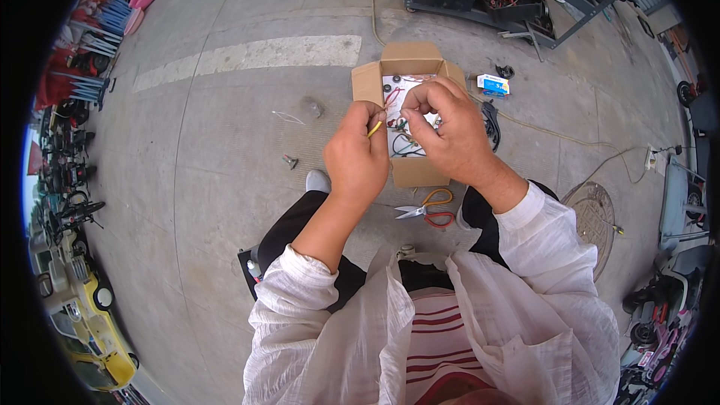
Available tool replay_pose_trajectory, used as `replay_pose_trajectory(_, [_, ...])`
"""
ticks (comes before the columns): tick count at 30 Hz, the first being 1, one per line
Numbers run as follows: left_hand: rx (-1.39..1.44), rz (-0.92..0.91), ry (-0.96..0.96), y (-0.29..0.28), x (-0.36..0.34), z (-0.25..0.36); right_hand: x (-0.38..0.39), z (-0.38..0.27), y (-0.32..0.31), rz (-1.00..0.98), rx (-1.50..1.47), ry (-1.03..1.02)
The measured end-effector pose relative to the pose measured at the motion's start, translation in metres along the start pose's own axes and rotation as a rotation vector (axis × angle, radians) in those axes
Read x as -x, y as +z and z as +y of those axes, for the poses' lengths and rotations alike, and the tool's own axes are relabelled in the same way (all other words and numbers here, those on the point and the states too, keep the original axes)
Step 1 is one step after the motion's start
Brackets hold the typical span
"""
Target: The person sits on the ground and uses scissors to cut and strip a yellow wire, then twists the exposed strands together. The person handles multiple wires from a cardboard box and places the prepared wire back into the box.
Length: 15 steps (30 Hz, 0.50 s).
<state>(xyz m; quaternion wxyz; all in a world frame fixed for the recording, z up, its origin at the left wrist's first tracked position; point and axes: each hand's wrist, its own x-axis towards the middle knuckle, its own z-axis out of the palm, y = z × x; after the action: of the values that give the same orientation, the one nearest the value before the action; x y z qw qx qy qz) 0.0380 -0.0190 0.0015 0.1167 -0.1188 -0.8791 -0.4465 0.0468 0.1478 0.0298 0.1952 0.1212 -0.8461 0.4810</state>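
Observation:
My left hand (356,154) is closed in a pinch, with a short yellow wire (375,129) sticking out between thumb and fingers. Thin reddish wires (391,97) show just past its fingertips. My right hand (454,135) is beside it, thumb and forefinger pinched together; whatever they hold is too small to make out. Both hands are raised over an open cardboard box (412,52) on the ground. Inside it lie wires and small parts on a white lining, partly hidden by my hands.
Scissors (427,208) with orange and red handles lie between my feet. Right of the box are a small blue-and-white box (493,85) and a black cable (491,124). A metal shelf cart (517,0) stands ahead. A small part (290,161) lies on the concrete at left.

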Motion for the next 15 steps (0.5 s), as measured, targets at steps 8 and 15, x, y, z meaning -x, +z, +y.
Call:
replay_pose_trajectory(8, [0.531, -0.013, -0.317, -0.001, -0.01, -0.032, -0.03, 0.033, -0.046, 0.245, 0.577, 0.042])
replay_pose_trajectory(15, [0.924, -0.245, -0.639, -0.006, -0.012, 0.002, -0.003, 0.017, 0.003, -0.279, -0.014, 0.08])
